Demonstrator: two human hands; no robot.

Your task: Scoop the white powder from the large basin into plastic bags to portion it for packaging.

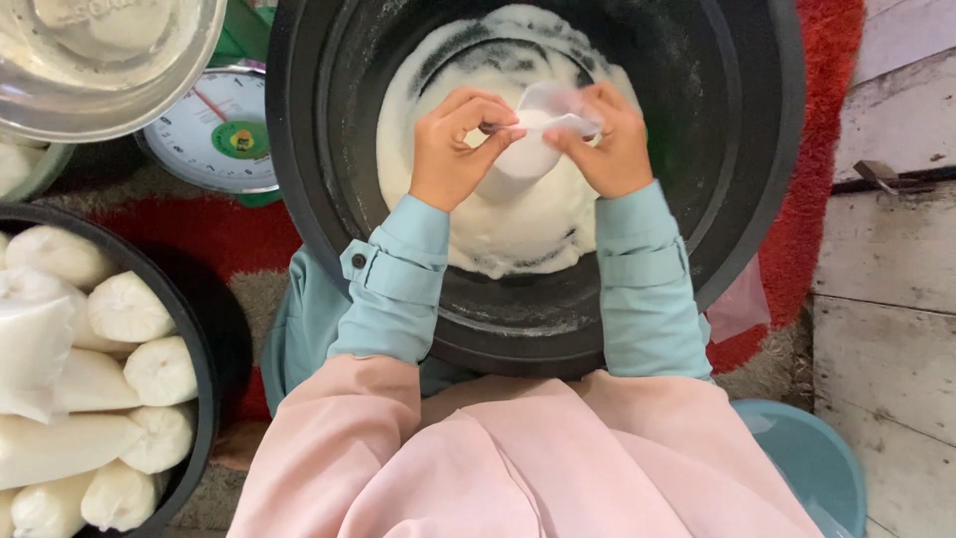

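I see a big tub (757, 149) right in front of me, with a heap of powder (518, 219) in it. My left hand (453, 149) and right hand (607, 139) are over the heap, holding a small bag (543, 125) between them. To the left of the tub is a scale (214, 130). A metal bowl (110, 60) is in the far left corner. Near my left side, a basin (194, 349) holds filled bags (129, 309) lying side by side. A small bucket (812, 458) is by my right side.
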